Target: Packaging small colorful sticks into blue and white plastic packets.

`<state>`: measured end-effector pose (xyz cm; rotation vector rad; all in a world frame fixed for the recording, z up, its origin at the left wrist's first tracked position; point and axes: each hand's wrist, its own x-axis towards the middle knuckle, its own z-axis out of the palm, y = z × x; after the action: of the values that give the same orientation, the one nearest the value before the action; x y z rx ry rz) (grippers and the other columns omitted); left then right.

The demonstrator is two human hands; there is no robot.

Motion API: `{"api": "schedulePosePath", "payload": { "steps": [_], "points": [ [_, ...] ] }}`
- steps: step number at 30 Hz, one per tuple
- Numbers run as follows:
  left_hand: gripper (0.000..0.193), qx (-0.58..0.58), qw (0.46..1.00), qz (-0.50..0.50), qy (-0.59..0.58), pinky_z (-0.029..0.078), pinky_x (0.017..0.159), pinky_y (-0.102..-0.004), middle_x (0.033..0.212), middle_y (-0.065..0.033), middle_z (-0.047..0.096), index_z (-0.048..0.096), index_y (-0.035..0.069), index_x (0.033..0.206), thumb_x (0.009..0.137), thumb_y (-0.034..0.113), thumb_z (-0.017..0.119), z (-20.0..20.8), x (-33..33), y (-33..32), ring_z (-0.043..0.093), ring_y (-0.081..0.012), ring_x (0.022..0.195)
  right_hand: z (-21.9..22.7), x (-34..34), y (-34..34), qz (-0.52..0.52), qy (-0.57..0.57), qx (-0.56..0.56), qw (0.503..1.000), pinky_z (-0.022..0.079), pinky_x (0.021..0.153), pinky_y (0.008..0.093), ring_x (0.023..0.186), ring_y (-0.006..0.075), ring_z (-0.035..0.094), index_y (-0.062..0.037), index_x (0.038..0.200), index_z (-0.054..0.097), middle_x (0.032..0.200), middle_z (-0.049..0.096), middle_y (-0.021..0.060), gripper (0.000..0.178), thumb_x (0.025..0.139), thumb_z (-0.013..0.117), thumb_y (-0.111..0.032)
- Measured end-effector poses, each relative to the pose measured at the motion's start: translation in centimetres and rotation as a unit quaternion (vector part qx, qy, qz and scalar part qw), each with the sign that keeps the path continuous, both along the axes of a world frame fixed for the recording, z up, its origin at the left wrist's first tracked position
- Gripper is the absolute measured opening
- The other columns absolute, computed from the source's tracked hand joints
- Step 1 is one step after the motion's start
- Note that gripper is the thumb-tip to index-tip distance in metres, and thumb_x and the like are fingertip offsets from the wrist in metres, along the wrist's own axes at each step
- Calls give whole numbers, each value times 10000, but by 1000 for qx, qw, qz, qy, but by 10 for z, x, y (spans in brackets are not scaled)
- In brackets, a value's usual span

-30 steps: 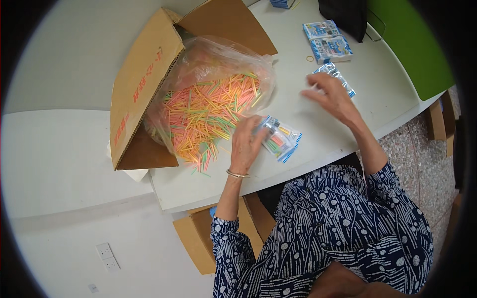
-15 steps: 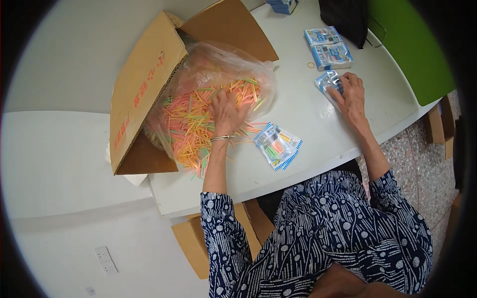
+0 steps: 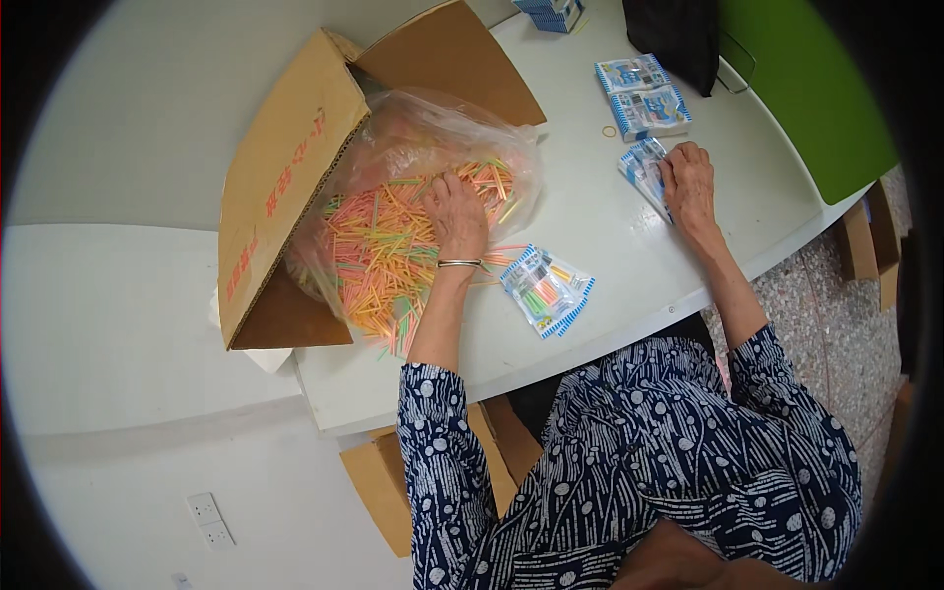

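Observation:
My left hand, a bangle at its wrist, rests among thin pastel sticks in pink, yellow, orange and green. Its fingers are bent together at the pile, with the tips partly hidden by the sticks. A clear plastic bag lines the pile, which spills from a cardboard box lying on its side. Over on the right, my right hand closes its bent fingers on the edge of a small blue-and-white clear packet. Between the hands lie overlapping packets with coloured sticks inside.
Beyond my right hand are stacked packets and a rubber band. Further back are another packet stack and a black bag. A green panel borders the white table. Cardboard boxes stand below.
My left hand has shifted slightly right within the sticks, and its fingers have drawn together. My right hand has slid a little left, its fingers more bent over the packet.

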<state>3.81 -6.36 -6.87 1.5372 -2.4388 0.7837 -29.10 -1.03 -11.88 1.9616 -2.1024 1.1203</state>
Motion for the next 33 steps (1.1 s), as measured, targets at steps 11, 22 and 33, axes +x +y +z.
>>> {"api": "schedulePosePath", "payload": {
  "steps": [11, 22, 33],
  "points": [
    [191, 17, 996, 20, 85, 328, 831, -515, 1068, -183, 501, 550, -32, 929, 772, 65, 501, 19, 18, 14, 435, -354, 1044, 29, 1, 11, -27, -73, -44, 996, 420, 797, 395, 849, 300, 563, -24, 923, 547, 930, 600, 138, 123, 849, 593, -110],
    [257, 475, 569, 39, 671, 511, 635, -303, 879, -95, 621, 568, 29, 994, 923, 266, 498, 59, 32, 31, 614, -171, 765, 74, 69, -5, 241, -643, 156, 710, 449, 748, 199, 821, 64, 561, -8, 1069, 580, 888, 602, 13, 272, 825, 655, -101],
    [219, 657, 184, -76, 727, 535, 649, -312, 860, -139, 559, 541, 27, 990, 918, 232, 515, 20, -7, 53, 611, -232, 717, 82, 134, -52, 412, -686, 236, 552, 474, 755, 215, 815, 73, 620, -8, 1018, 636, 916, 670, 32, 250, 873, 628, -212]
  ]
}}
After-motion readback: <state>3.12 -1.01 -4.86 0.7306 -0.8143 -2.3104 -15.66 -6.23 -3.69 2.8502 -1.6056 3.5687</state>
